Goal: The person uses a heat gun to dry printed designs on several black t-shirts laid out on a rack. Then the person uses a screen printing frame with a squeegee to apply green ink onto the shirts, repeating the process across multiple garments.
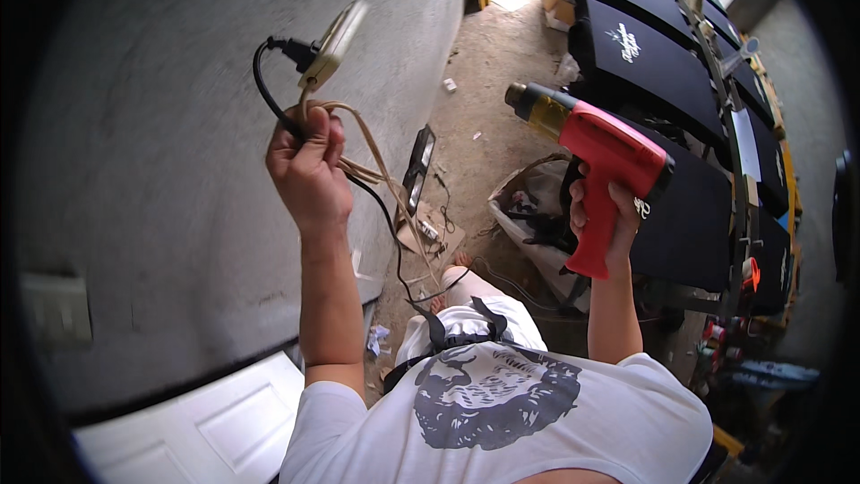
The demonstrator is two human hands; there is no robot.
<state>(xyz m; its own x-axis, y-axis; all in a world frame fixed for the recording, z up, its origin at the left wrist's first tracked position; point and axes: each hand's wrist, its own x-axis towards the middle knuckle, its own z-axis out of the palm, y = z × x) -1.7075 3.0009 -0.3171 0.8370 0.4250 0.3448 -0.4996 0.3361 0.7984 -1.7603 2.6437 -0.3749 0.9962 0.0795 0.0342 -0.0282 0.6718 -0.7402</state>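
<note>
My left hand (306,161), raised beside the grey wall, grips a bundle of beige cable (369,139) and a black cord (263,85). Above that fist dangles or stands a cream extension socket (339,42) with a black plug in its side. My right hand (609,224) is closed around the handle of a red heat gun (611,151), whose yellow-and-dark nozzle points up and left, in front of the black printed panels.
Rows of black panels (640,54) line a rack on the right. Below sit a white sack (515,193) of dark scraps, a cardboard piece (448,224) and a metal bar (419,161). A cardboard box (560,7) stands farther back, a white panelled board (206,417) lower left.
</note>
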